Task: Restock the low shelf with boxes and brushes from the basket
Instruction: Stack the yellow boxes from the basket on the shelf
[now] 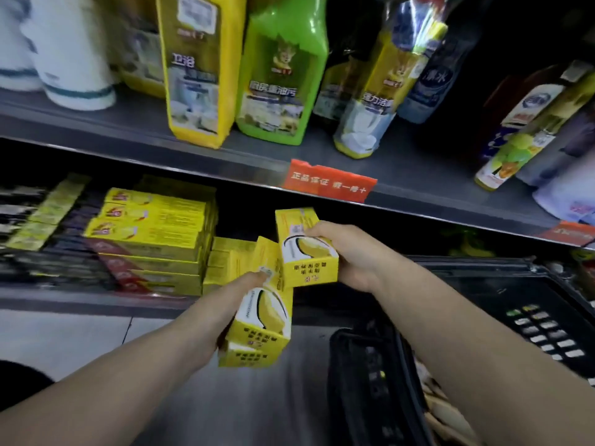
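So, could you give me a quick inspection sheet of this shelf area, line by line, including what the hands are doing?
Surface: low shelf, grey, partly filled.
Job's things: stacked yellow boxes on it; black basket at lower right; brushes not made out.
Clutter: dark blurred packs at the shelf's left.
Hands: left hand grips a bundle of boxes; right hand grips a single box.
Cables: nothing seen.
Surroundings: upper shelf with cleaner bottles; red tag on its edge.
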Available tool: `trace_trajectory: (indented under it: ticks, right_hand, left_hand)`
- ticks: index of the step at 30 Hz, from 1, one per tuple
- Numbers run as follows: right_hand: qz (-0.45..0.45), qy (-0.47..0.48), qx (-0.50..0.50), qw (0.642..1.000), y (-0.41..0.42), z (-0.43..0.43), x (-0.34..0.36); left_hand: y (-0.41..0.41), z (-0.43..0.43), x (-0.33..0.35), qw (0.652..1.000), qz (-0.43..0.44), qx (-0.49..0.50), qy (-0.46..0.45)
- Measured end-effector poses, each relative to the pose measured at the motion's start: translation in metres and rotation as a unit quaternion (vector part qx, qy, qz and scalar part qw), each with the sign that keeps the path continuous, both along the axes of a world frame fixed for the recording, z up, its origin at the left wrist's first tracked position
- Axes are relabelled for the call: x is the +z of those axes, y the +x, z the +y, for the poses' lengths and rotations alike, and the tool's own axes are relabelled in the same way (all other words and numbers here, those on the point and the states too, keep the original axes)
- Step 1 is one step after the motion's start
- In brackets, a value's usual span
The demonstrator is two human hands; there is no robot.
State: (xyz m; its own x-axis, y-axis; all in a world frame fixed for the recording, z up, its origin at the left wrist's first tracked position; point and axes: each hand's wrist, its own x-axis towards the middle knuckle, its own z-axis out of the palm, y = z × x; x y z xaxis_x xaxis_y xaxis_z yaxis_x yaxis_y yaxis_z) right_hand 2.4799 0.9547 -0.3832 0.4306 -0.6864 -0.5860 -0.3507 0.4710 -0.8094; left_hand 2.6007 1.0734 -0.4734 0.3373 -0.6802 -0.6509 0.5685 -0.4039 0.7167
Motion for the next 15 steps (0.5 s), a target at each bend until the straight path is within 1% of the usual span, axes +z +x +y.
trace_trajectory:
  ticks: [1,2,3,4,5,6,7,8,9,11,15]
  right_hand:
    - [0.041,-0.035,0.013,0.998,0.011,-0.009,-0.007]
    - [0.104,-0.084,0.031,0.991,0.021,-0.02,-0.017]
    - [0.18,-0.138,0.061,0.972,0.031,-0.032,-0.029]
    - [0.254,-0.198,0.106,0.941,0.041,-0.042,-0.04]
    - [0.324,-0.26,0.155,0.896,0.049,-0.052,-0.05]
    - [0.374,-0.31,0.204,0.85,0.057,-0.06,-0.061]
    - [0.403,-0.344,0.244,0.812,0.064,-0.068,-0.072]
    - [0.416,-0.365,0.273,0.787,0.07,-0.076,-0.085]
    - [0.423,-0.377,0.293,0.77,0.075,-0.083,-0.097]
    - [0.427,-0.376,0.311,0.762,0.084,-0.097,-0.12]
    - [0.398,-0.344,0.362,0.77,0.097,-0.11,-0.158]
  left_hand:
    - [0.006,0.006,-0.009,0.999,0.043,-0.002,-0.004]
    - [0.009,0.004,-0.013,0.999,0.026,-0.029,-0.004]
    - [0.009,0.01,-0.01,0.998,-0.034,-0.056,0.018]
    - [0.012,0.007,-0.009,0.994,-0.044,-0.074,0.068]
    - [0.016,0.004,-0.008,0.99,-0.025,-0.07,0.116]
    - [0.019,0.004,-0.008,0.986,-0.023,-0.068,0.149]
    - [0.023,0.007,-0.01,0.985,-0.018,-0.074,0.152]
    - [0.025,0.01,-0.011,0.985,-0.011,-0.086,0.152]
    - [0.028,0.009,-0.013,0.984,-0.006,-0.097,0.147]
    - [0.033,0.009,-0.015,0.984,-0.008,-0.106,0.146]
    - [0.038,0.011,-0.019,0.979,-0.023,-0.13,0.153]
